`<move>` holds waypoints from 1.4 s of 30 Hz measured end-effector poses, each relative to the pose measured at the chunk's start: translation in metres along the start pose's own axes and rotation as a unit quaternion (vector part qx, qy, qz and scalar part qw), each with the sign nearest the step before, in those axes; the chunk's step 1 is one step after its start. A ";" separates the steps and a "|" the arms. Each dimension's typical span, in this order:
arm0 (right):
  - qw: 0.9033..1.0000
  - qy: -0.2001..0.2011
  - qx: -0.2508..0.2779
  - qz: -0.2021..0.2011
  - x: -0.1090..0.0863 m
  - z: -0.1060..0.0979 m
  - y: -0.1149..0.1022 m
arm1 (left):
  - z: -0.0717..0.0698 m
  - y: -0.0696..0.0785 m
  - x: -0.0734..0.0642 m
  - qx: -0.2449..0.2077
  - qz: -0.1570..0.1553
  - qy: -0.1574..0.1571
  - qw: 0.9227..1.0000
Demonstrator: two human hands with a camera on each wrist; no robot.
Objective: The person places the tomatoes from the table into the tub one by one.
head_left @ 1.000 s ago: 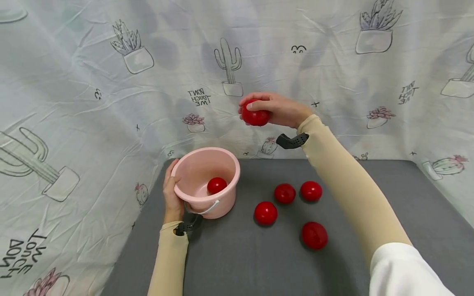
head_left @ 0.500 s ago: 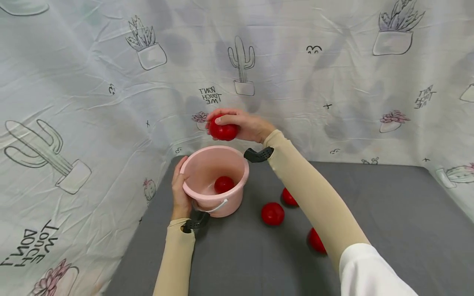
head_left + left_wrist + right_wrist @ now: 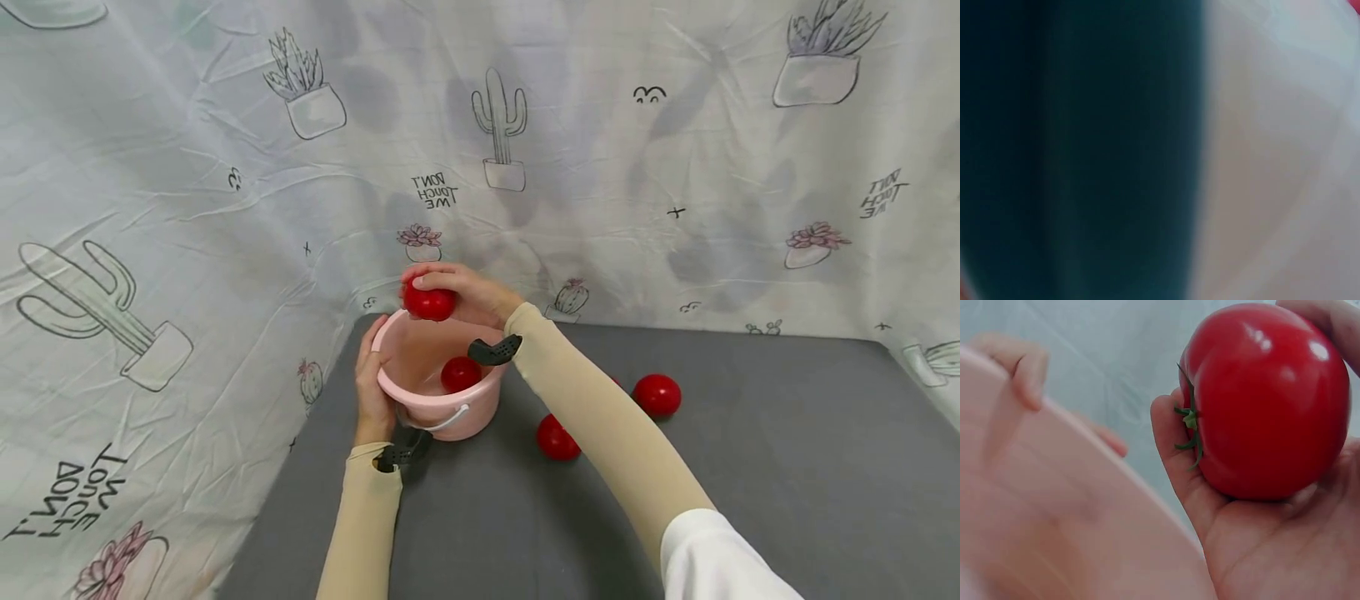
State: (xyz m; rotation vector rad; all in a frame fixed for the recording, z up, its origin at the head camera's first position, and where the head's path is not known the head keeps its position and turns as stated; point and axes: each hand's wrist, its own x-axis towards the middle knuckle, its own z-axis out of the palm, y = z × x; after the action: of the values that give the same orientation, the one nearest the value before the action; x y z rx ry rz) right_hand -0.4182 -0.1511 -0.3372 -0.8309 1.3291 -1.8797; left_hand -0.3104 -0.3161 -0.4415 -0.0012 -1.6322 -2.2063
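Note:
My right hand [image 3: 474,293] grips a red tomato [image 3: 430,300] over the far part of the pink bucket's mouth. In the right wrist view this tomato [image 3: 1269,403] shows a green stem, with fingers and thumb around it. My left hand [image 3: 372,387] holds the pink bucket [image 3: 459,427] by its left rim, thumb over the edge. Inside the bucket lies another tomato [image 3: 461,375]. The left wrist view is mostly blocked by a dark blurred shape, with the pale bucket wall [image 3: 1285,187] beside it.
On the grey table [image 3: 750,467], right of the bucket, sit a tomato [image 3: 557,438] partly behind the right forearm and another tomato [image 3: 657,395] beyond it. A further one barely shows behind the sleeve. A cactus-print curtain [image 3: 600,167] stands behind and at left.
My right hand has carried the tomato left and down, from above the table's back edge to over the bucket. The left hand keeps its hold. The head view has shifted slightly.

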 end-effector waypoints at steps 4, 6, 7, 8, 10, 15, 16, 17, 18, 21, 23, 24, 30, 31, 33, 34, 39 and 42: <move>1.000 0.001 -0.025 0.018 0.001 -0.004 0.013 | 0.001 -0.001 0.000 0.000 0.002 0.002 1.000; 0.999 0.003 -0.039 0.029 0.000 -0.005 0.017 | 0.002 -0.001 -0.001 0.000 0.001 0.002 1.000; 0.998 0.004 -0.047 0.032 0.000 -0.005 0.018 | 0.002 -0.001 -0.001 0.003 0.001 0.000 1.000; 0.998 0.004 -0.056 0.037 -0.001 -0.005 0.019 | 0.002 -0.001 -0.001 0.002 0.002 -0.002 1.000; 0.996 -0.006 -0.074 0.052 -0.001 -0.003 0.021 | 0.001 -0.001 0.000 0.001 0.004 -0.004 1.000; 0.984 -0.048 -0.110 0.128 -0.003 0.002 0.022 | 0.000 0.000 0.001 0.004 0.006 -0.004 1.000; 0.982 -0.053 -0.117 0.140 -0.004 0.002 0.023 | 0.000 0.000 0.002 0.007 0.005 -0.004 1.000; 0.980 -0.057 -0.124 0.147 -0.004 0.002 0.023 | 0.000 0.001 0.002 0.009 0.005 -0.005 1.000; 0.977 -0.059 -0.134 0.153 -0.004 0.002 0.024 | 0.000 0.001 0.002 0.011 0.005 -0.006 1.000; 0.969 -0.073 -0.164 0.167 -0.002 0.002 0.026 | 0.000 0.001 0.002 0.011 0.007 -0.004 1.000; 0.961 -0.086 -0.196 0.177 -0.001 0.002 0.029 | 0.000 0.000 0.002 0.012 0.006 -0.002 1.000; 0.954 -0.095 -0.218 0.183 -0.001 0.002 0.030 | 0.000 0.000 0.002 0.012 0.005 -0.001 1.000; 0.923 -0.128 -0.279 0.234 -0.001 0.003 0.034 | 0.000 0.000 0.002 0.003 0.003 0.000 1.000; 0.920 -0.129 -0.277 0.244 -0.001 0.003 0.034 | 0.000 0.000 0.002 0.002 0.003 0.001 1.000; 0.916 -0.131 -0.283 0.253 -0.001 0.004 0.035 | 0.000 -0.001 0.002 0.001 0.002 0.004 1.000; 0.915 -0.131 -0.286 0.254 -0.001 0.004 0.035 | 0.000 -0.001 0.002 0.001 0.001 0.005 1.000; 0.926 -0.126 -0.270 0.234 -0.002 0.004 0.034 | 0.000 0.000 0.002 0.000 -0.001 -0.001 1.000; 0.935 -0.127 -0.244 0.222 -0.003 0.004 0.033 | 0.000 0.001 0.002 0.000 -0.005 -0.005 1.000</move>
State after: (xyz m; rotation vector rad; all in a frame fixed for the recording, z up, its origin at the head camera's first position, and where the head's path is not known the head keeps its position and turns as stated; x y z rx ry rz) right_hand -0.4073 -0.1588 -0.3683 -0.8848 1.6740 -1.0670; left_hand -0.3121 -0.3167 -0.4404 -0.0029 -1.6402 -2.2179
